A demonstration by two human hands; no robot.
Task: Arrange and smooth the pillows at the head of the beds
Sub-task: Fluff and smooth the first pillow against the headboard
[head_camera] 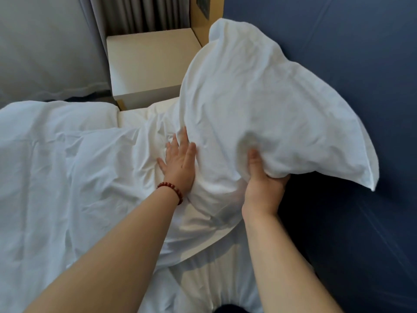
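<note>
Pillow (259,109) at centre right of the frame leans half-raised on the blue headboard (338,53), creased and unsettled. Your right grip (264,184) clutches its lower edge. Your left grip (178,161) presses flat-fingered against it. Settling and smoothing are still to do.

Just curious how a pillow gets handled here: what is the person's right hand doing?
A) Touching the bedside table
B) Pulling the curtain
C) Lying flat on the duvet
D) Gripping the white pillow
D: the right hand has thumb and fingers curled round a bunched lower part of the white pillow, while the left hand lies flat with straight fingers.
</note>
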